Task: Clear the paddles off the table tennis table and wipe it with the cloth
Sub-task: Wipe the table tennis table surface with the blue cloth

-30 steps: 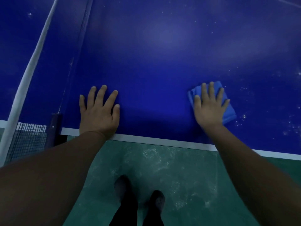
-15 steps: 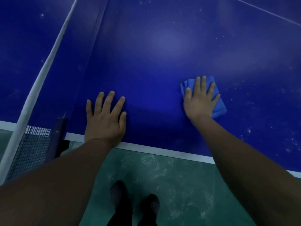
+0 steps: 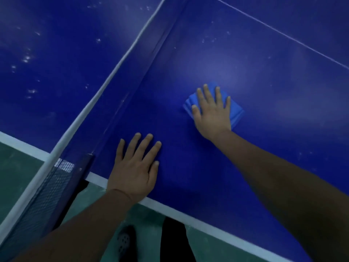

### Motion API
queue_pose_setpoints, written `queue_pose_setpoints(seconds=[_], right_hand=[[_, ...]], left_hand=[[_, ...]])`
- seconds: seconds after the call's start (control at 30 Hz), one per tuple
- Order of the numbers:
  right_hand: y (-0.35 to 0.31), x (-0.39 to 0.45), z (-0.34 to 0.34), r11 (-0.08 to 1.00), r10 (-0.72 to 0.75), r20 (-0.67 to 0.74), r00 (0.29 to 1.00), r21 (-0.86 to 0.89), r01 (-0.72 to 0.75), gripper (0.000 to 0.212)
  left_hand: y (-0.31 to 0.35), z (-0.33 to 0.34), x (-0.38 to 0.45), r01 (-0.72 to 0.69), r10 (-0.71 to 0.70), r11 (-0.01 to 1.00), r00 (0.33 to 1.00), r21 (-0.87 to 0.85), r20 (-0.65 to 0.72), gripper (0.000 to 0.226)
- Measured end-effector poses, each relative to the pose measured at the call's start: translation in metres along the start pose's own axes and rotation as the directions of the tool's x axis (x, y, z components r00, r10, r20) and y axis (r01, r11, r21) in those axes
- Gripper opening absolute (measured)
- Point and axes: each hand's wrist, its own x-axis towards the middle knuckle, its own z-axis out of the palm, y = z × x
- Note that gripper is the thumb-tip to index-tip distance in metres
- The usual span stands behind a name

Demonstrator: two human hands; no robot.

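while left hand (image 3: 135, 171) lies flat on table (image 3: 188, 167), right hand's (image 3: 212, 112) straight fingers (image 3: 207, 93) press cloth (image 3: 235, 110).

A net (image 3: 56, 186) with white top band crosses the table's near edge; green floor (image 3: 17, 167) lies below, with a dark shoe (image 3: 124, 241).

Both forearms are bare from the lower edge of the view to the wrists, with no sleeve, watch, band or ring showing on either. The left hand (image 3: 135, 169) and right hand (image 3: 212, 110) are bare too, no gloves, with short nails. Lower down, a dark trouser leg (image 3: 172, 241) shows, black or close to it. Beside it is a dark shoe (image 3: 125, 241) with small round holes across its top; its exact colour is hard to tell in the dim light.
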Motion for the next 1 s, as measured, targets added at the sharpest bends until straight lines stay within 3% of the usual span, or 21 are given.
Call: queue_pose_setpoints(seconds=[0.07,0.13,0.17,0.2,0.3,0.37,0.43,0.53,0.6,0.67,0.77,0.83,0.9,1.0], right_hand=[[-0.024,0.017,-0.003,0.96,-0.275,0.032,0.961,-0.038,0.276,0.065],[-0.024,0.033,-0.002,0.81,-0.578,0.106,0.809,-0.05,0.585,0.062],[-0.017,0.049,-0.004,0.749,-0.652,0.12,0.749,-0.055,0.661,0.061],[-0.01,0.071,-0.008,0.743,-0.658,0.118,0.744,-0.058,0.667,0.06],[0.0,0.133,-0.024,0.901,-0.428,0.068,0.901,-0.053,0.431,0.059],[-0.006,0.143,-0.026,0.92,-0.387,0.044,0.921,-0.049,0.388,0.059],[-0.01,0.126,-0.019,0.843,-0.535,0.034,0.844,-0.052,0.536,0.06],[-0.017,0.104,-0.005,0.625,-0.778,0.041,0.627,-0.061,0.779,0.059],[-0.032,0.13,-0.011,0.563,-0.819,0.092,0.566,-0.064,0.824,0.059],[-0.04,0.18,-0.021,0.658,-0.741,0.077,0.667,-0.115,0.745,0.059],[-0.023,0.254,-0.043,0.876,-0.477,-0.016,0.879,-0.089,0.474,0.057],[-0.025,0.257,-0.041,0.938,-0.345,-0.058,0.937,-0.045,0.342,0.058],[-0.044,0.222,-0.028,0.892,-0.452,-0.063,0.89,-0.061,0.448,0.061],[-0.044,0.179,-0.015,0.657,-0.75,0.033,0.66,-0.067,0.751,0.062]], left_hand=[[0.008,-0.005,0.005,0.05,-0.052,0.998,0.998,-0.041,-0.043,0.054],[0.018,-0.01,0.022,0.067,-0.081,0.992,0.989,-0.109,-0.125,0.051],[0.021,-0.012,0.036,0.057,-0.08,0.989,0.982,-0.134,-0.17,0.05],[0.024,-0.017,0.055,0.044,-0.075,0.987,0.976,-0.151,-0.205,0.049],[0.022,-0.033,0.115,0.048,-0.074,0.991,0.974,-0.125,-0.215,0.055],[0.015,-0.035,0.139,0.068,-0.082,0.995,0.978,-0.076,-0.19,0.061],[0.007,-0.026,0.144,0.06,-0.072,0.996,0.978,-0.065,-0.194,0.063],[0.004,-0.017,0.144,0.049,-0.062,0.997,0.968,-0.058,-0.244,0.065],[0.003,-0.018,0.144,0.067,-0.073,0.997,0.969,-0.037,-0.234,0.065],[0.002,-0.019,0.146,0.072,-0.073,0.997,0.973,-0.012,-0.22,0.065],[0.002,-0.02,0.147,0.082,-0.082,0.997,0.981,-0.007,-0.178,0.063],[0.001,-0.019,0.148,0.087,-0.089,0.996,0.984,-0.018,-0.154,0.063],[0.001,-0.019,0.149,0.073,-0.076,0.997,0.987,-0.026,-0.138,0.063],[0.0,-0.018,0.149,0.05,-0.051,0.999,0.99,-0.016,-0.129,0.061]])
